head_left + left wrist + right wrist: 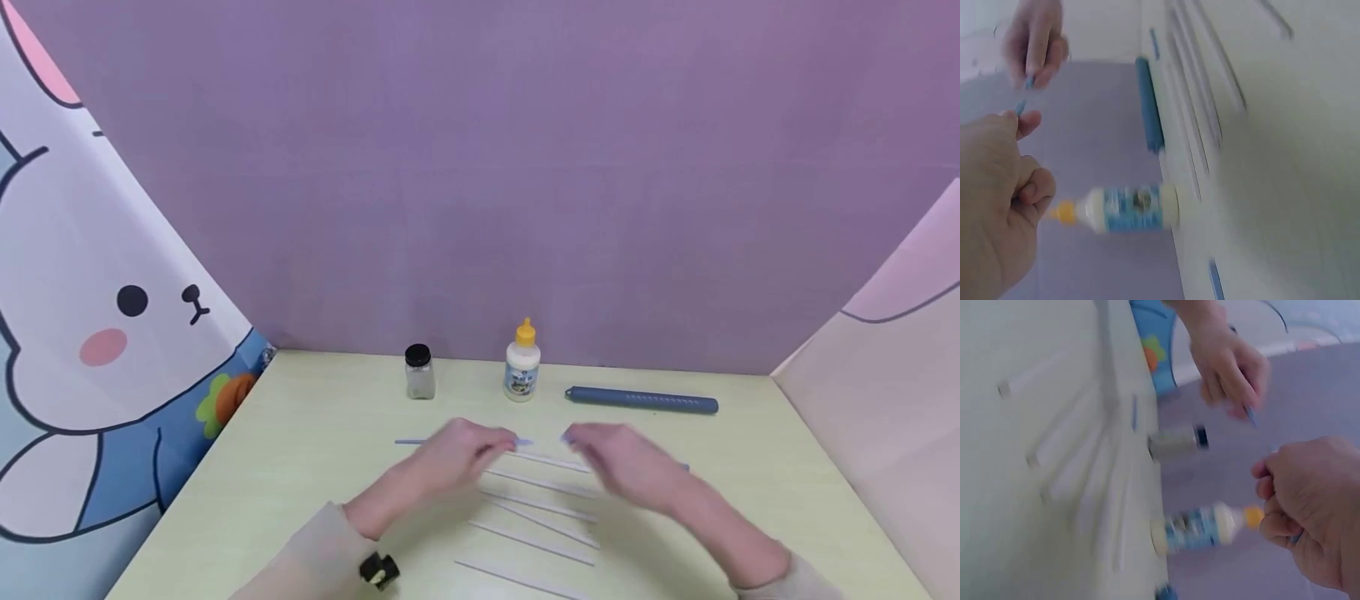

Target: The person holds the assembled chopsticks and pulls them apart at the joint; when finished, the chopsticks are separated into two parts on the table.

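Evidently the work centres on two slim blue tips, just below the middle of the head view, facing each other across a small gap: the left tip [1020,107] pinched between thumb and fingers of the left hand [459,454], the right tip [1030,82] likewise in the right hand [628,463]. Doing this well probably calls for a light, even pinch, both tips kept level and in line, and wrists held clear of the white sticks [532,543] at lower centre. Farther up, the yellow-capped bottle [522,367] wears a blue pictured label, its lettering too blurred to read; the black-lidded jar [420,380], left of it, shows no legible writing.
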`<action>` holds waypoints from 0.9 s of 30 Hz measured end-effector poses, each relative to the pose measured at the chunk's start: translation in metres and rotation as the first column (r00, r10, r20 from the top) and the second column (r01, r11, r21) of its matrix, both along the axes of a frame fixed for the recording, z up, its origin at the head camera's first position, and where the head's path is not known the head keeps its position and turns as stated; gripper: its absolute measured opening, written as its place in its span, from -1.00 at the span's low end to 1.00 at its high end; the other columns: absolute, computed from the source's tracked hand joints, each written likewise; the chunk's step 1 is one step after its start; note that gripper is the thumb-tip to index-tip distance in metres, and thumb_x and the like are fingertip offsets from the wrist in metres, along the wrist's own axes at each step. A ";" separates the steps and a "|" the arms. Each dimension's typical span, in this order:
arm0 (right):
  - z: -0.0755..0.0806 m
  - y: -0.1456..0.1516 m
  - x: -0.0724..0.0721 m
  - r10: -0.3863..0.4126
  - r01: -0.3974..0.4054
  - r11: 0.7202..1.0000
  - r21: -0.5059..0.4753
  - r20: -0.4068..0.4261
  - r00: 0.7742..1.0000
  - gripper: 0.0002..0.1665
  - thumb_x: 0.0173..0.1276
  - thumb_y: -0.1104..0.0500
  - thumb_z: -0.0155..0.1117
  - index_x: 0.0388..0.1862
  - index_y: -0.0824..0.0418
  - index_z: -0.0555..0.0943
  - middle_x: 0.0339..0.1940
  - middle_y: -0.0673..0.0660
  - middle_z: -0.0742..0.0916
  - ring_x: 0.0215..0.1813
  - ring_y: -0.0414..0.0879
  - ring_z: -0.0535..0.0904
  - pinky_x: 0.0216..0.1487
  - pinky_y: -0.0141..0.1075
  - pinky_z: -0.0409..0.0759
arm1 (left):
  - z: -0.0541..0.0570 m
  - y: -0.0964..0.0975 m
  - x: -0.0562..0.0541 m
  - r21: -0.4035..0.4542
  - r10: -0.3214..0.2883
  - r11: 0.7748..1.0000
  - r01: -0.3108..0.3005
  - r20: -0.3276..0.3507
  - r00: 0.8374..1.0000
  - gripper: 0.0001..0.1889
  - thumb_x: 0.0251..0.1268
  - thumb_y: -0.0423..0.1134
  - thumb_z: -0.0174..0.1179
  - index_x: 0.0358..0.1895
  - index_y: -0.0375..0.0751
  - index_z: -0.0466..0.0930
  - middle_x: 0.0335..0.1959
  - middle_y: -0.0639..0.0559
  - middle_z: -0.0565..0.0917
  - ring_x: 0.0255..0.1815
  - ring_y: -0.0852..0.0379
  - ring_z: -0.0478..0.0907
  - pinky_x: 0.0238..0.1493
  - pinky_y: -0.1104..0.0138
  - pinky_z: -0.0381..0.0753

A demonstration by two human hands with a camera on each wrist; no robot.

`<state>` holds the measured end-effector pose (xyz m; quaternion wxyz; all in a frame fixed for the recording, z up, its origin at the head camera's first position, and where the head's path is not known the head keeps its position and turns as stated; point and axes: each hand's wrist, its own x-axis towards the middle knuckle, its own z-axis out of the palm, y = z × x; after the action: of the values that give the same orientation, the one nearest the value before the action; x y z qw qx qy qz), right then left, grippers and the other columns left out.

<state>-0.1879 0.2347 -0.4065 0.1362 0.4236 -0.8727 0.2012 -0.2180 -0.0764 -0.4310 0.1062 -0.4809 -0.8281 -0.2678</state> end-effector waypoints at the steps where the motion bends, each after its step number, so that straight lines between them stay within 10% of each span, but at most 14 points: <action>1: 0.001 0.009 0.000 -0.031 0.030 0.999 -0.025 -0.032 0.999 -0.80 0.48 0.41 0.30 -0.10 0.13 0.70 -0.34 -0.13 0.75 -0.31 -0.35 0.64 -0.20 -0.42 0.70 | -0.001 -0.010 -0.002 0.004 0.036 0.999 -0.036 0.001 0.999 -0.78 0.62 -0.28 0.17 0.07 -0.23 0.79 -0.19 -0.01 0.88 -0.42 0.42 0.63 -0.17 0.55 0.68; 9: 0.005 0.068 -0.001 -0.133 0.126 0.990 -0.063 -0.120 0.984 -0.60 0.29 0.50 0.42 -0.25 -0.02 0.59 -0.41 -0.28 0.53 -0.38 -0.51 0.32 -0.32 -0.64 0.32 | -0.016 -0.078 -0.008 0.033 0.146 0.988 -0.148 0.059 0.988 -0.84 0.57 -0.35 0.22 -0.05 -0.26 0.80 -0.42 0.03 0.76 -0.55 0.54 0.21 -0.45 0.54 0.42; 16: -0.015 0.082 0.001 -0.122 0.119 0.992 -0.039 -0.086 0.989 -0.63 0.25 0.55 0.40 -0.09 0.17 0.72 -0.26 -0.15 0.55 -0.34 -0.53 0.29 -0.35 -0.58 0.37 | -0.032 -0.081 -0.005 -0.026 0.213 0.977 -0.213 0.000 0.977 -0.90 0.49 -0.28 0.31 -0.13 -0.11 0.82 -0.36 0.25 0.61 -0.50 0.47 0.30 -0.42 0.55 0.41; 27: -0.048 0.098 0.001 -0.148 0.148 0.989 -0.026 0.002 0.989 -0.53 0.08 0.60 0.48 -0.14 0.15 0.74 -0.31 -0.14 0.62 -0.28 -0.47 0.43 -0.36 -0.48 0.49 | -0.047 -0.084 -0.006 -0.188 0.230 0.960 -0.208 0.107 0.967 -0.87 0.47 -0.31 0.33 -0.07 -0.14 0.85 -0.29 0.20 0.55 -0.31 0.39 0.37 -0.22 0.47 0.52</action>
<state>-0.1873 0.3329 -0.4546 0.1563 0.3559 -0.8990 0.2019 -0.2239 -0.1600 -0.4776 0.0394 -0.3755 -0.9016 -0.2109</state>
